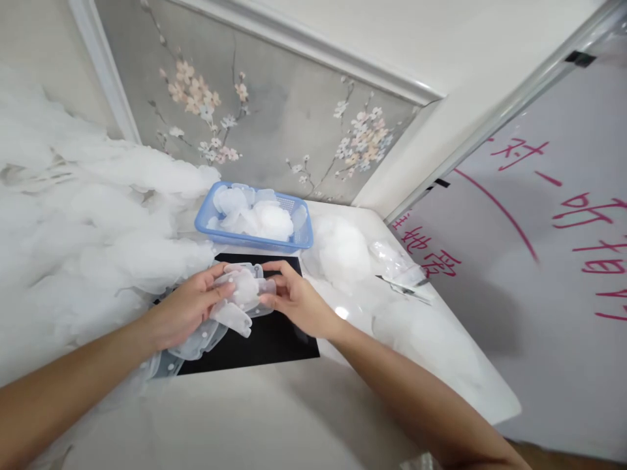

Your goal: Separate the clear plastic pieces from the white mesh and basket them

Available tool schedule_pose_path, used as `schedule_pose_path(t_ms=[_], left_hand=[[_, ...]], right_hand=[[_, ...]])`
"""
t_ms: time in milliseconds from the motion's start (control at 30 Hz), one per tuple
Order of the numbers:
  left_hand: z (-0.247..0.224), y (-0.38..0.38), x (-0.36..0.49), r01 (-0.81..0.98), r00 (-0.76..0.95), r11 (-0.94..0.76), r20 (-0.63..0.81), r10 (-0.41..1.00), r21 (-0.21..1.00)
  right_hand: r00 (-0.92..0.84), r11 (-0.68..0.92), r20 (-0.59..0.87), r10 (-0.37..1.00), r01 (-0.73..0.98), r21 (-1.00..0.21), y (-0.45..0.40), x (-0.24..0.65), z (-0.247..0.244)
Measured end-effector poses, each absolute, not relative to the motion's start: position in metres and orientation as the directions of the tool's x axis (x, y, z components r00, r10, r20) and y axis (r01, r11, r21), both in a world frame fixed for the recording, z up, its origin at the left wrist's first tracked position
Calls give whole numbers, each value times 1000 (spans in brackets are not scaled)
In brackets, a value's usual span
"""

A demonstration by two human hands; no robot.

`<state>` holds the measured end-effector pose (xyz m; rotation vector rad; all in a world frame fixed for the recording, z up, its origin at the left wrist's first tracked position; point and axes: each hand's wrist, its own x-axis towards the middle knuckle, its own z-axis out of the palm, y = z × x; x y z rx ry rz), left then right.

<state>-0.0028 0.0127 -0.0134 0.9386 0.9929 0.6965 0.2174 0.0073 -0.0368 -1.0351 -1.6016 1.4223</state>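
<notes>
Over a black mat (274, 339), both my hands hold a translucent white piece (245, 287) of soft-looking plastic with rounded flaps and small white dots. My left hand (191, 303) pinches its left side between thumb and fingers. At its right edge, my right hand (296, 294) grips a flap with thumb and fingertips curled. Several similar translucent pieces (198, 343) lie under and beside my left hand, partly over the mat's left edge. Just beyond the hands stands a blue plastic basket (249, 243) with white translucent pieces (272, 220) inside.
A large heap of white translucent pieces (98, 228) covers the left side. More white material (343, 251) lies right of the basket, near a clear plastic bag (392, 258) and a thin pointed tool (406, 288). A whiteboard (539, 274) with red writing borders the table's right side.
</notes>
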Motion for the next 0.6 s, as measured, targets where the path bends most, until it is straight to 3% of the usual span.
schedule_pose_path(t_ms=[100,267,600], left_hand=[[-16,15,-2,-117,346,457,-395,851,881],[-20,20,-5,-95,271,449,-411,871,889],[-20,25,-6,-84,315,492,-445,838,867]], right_hand=[[-343,-76,-63,937,-23,-997,-4,220,-49],[-248,-123,-75,966,-185,-975,1,234,-55],[-178,-99,-60,982,-216,-972,9,249,-54]])
